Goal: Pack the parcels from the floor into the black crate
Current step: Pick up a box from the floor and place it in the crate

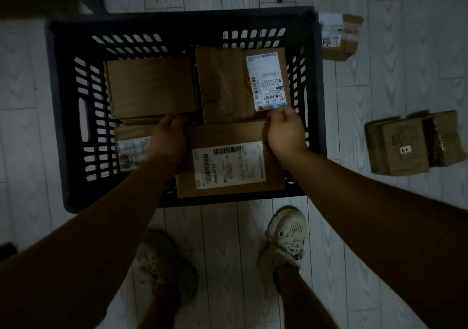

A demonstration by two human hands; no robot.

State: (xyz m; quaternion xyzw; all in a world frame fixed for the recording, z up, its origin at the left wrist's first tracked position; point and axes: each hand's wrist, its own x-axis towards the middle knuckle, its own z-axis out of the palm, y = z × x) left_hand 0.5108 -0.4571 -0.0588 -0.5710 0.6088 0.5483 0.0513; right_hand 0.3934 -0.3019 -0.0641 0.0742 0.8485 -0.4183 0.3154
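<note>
The black crate (68, 115) stands on the pale plank floor in front of my feet. Inside it lie a plain brown parcel (149, 88) at the back left, a labelled parcel (228, 85) at the back right and a small labelled one (131, 151) at the front left. I hold a brown parcel with a white barcode label (228, 166) over the crate's front right. My left hand (168, 136) grips its far left corner and my right hand (285, 131) grips its far right corner.
Two parcels lie on the floor to the right of the crate: a taped one (339, 37) by its back corner and a larger brown one (412, 143) further right. My two shoes (286, 237) stand just before the crate. Dark furniture edges the top.
</note>
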